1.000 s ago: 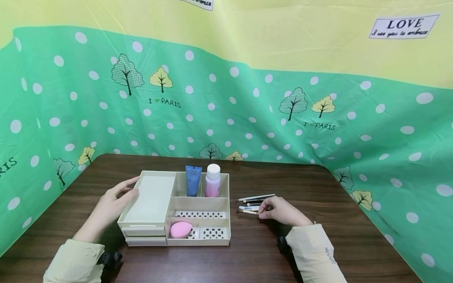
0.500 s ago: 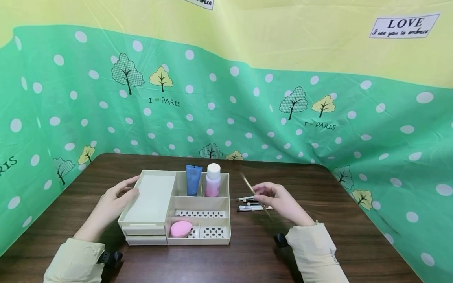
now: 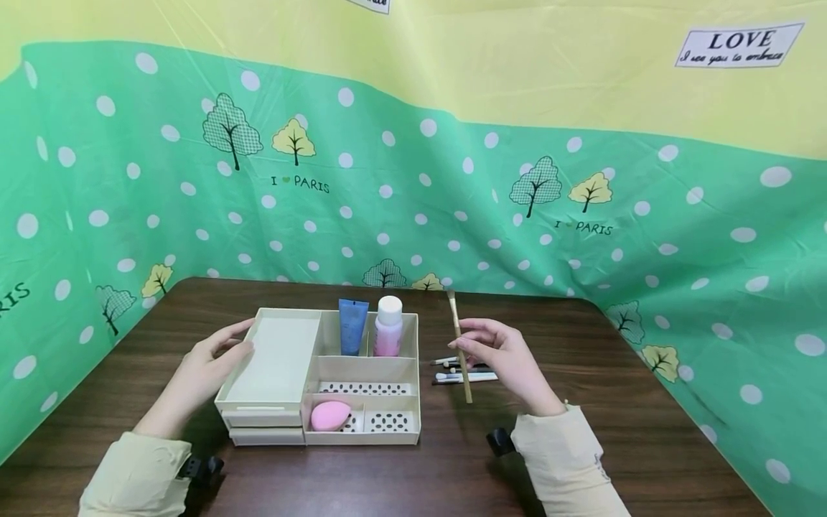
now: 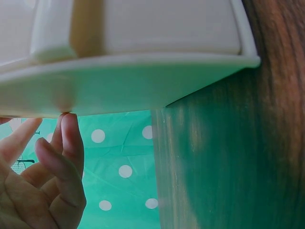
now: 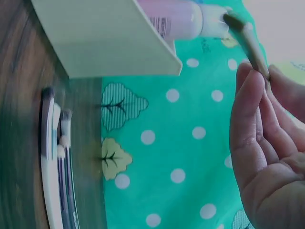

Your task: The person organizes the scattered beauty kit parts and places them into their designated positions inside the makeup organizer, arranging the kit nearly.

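Observation:
My right hand point(image 3: 510, 362) pinches a makeup brush point(image 3: 466, 385) between thumb and fingers. Its slim gold-brown handle points down and the bristles point up, to the right of the cream organizer point(image 3: 418, 380). In the right wrist view the brush point(image 5: 253, 51) is slightly blurred, its tip overlapping the bottle's white cap. Several more brushes point(image 3: 468, 376) lie in a loose bundle on the table beneath this hand. My left hand point(image 3: 205, 370) rests its fingertips against the organizer's left side. The left wrist view shows those fingers point(image 4: 71, 138) touching the outer wall, loosely bent and not wrapped round it.
In the organizer's back compartments stand a blue tube point(image 3: 352, 330) and a pink bottle point(image 3: 388, 334) with a white cap. A pink makeup sponge point(image 3: 331, 416) lies in a front compartment. Drawers point(image 3: 268, 436) sit at its left. A green patterned cloth point(image 3: 413, 179) hangs behind the table.
My right hand has picked a brush from the bundle, lifted it and moved slightly left, turning it from lying flat to nearly upright. The left hand has stayed at the organizer's side.

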Tool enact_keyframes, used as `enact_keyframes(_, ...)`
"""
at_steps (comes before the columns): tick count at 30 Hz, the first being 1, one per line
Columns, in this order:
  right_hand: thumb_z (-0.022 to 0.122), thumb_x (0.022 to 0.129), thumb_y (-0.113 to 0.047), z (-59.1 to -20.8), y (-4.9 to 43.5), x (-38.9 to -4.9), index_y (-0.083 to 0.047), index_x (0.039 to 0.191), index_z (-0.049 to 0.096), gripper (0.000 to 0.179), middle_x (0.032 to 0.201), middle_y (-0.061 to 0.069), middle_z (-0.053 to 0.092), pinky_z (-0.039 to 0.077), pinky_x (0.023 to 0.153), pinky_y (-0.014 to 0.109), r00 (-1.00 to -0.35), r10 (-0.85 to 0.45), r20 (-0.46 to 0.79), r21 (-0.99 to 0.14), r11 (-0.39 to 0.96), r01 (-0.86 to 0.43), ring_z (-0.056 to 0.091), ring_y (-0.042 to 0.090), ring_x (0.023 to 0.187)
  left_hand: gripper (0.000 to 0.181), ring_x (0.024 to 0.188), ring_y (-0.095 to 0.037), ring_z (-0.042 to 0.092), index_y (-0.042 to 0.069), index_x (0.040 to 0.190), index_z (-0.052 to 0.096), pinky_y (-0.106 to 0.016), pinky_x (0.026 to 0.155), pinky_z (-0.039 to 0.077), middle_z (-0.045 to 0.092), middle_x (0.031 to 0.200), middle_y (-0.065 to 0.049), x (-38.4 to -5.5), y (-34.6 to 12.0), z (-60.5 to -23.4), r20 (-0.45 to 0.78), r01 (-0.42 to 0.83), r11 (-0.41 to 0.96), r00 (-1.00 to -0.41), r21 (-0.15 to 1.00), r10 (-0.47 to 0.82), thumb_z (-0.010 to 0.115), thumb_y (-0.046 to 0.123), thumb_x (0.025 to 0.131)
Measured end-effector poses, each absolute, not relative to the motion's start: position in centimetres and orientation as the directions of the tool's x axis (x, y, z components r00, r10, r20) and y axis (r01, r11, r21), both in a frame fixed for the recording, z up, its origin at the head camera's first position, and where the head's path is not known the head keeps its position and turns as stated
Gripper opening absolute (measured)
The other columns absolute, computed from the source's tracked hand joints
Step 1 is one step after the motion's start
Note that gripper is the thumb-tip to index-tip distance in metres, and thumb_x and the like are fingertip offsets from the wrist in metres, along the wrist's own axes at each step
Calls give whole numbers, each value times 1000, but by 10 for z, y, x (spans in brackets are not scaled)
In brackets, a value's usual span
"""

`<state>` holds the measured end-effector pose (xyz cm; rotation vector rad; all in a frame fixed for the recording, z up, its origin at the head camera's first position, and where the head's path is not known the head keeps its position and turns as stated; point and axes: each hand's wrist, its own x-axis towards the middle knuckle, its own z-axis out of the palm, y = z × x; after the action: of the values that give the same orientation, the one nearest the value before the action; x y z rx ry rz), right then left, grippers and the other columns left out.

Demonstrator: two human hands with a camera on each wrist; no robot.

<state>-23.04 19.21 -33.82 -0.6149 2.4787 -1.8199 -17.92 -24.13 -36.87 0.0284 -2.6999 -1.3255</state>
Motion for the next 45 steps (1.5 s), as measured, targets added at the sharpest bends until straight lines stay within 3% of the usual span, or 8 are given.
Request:
enact_keyframes(4, 64, 94, -5, -338, 184, -228, 11, 131, 53, 41, 95, 2, 77, 58, 70, 28, -937, -299, 183, -951, 189, -246, 70, 9, 74, 54, 114, -40, 56, 7, 150, 41, -42, 84, 47, 59, 127, -30, -180, -242, -368, 106, 37, 612, -991, 790, -76, 50, 31, 103)
enact_keyframes(15, 68, 91, -6, -339, 159, -214, 11, 127, 54, 42, 91, -1, 74, 58, 70, 31, -951, -283, 123, -989, 44, -141, 67, 13, 68, 53, 111, -37, 58, 8, 150, 43, -36, 80, 47, 61, 125, -29, -180, -242, -369, 115, 46, 613, -991, 789, -73, 51, 31, 103)
enact_keyframes(27, 67, 92, -5, -332, 136, -211, 9, 127, 56, 39, 93, 3, 72, 59, 68, 32, -942, -318, 110, -993, -8, -114, 67, 14, 68, 53, 110, -36, 58, 7, 149, 43, -36, 81, 46, 61, 124, -28, -180, -241, -370, 120, 45, 618, -989, 785, -81, 51, 30, 103)
enact_keyframes(45, 63, 92, 0, -321, 87, -212, 14, 127, 55, 39, 83, -2, 71, 58, 63, 29, -927, -355, 120, -988, -135, -76, 66, 11, 66, 53, 114, -38, 57, 9, 150, 43, -39, 83, 46, 60, 126, -28, -179, -242, -370, 118, 44, 613, -990, 789, -81, 51, 31, 103)
